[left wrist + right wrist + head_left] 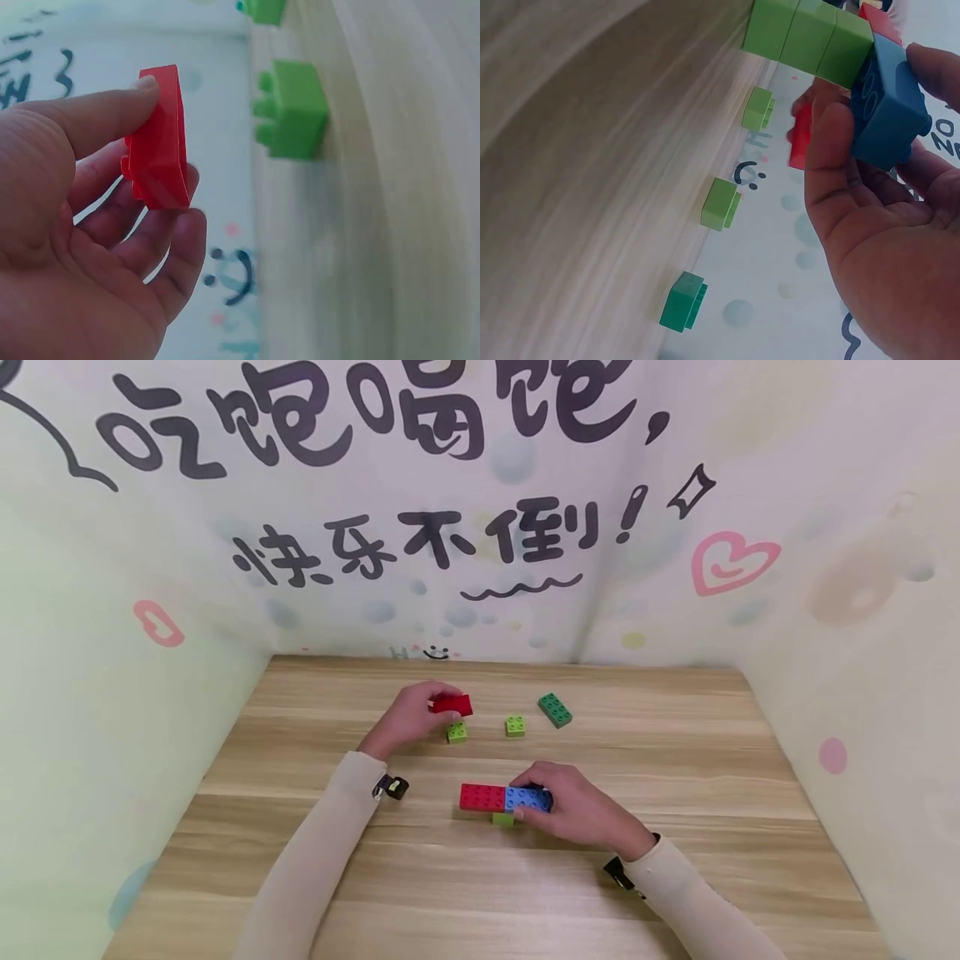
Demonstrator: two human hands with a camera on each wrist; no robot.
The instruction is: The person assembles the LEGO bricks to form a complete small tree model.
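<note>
My left hand [414, 714] pinches a red toy brick [159, 142] between thumb and fingers, its studs facing the palm in the left wrist view. In the head view it is above a light-green brick [457, 732]. Nearer me, my right hand [573, 806] grips a blue brick [525, 798] by its right end. Another red brick [482, 797] adjoins the blue one on the left. Both sit across a column of light-green bricks [808, 37], seen from the side in the right wrist view. I cannot tell whether the column's foot touches the table.
A second light-green brick [515, 726] and a longer dark-green brick [555, 710] lie studs up at the back of the wooden table [675, 760]. White printed walls [510, 618] border the table at the back and both sides.
</note>
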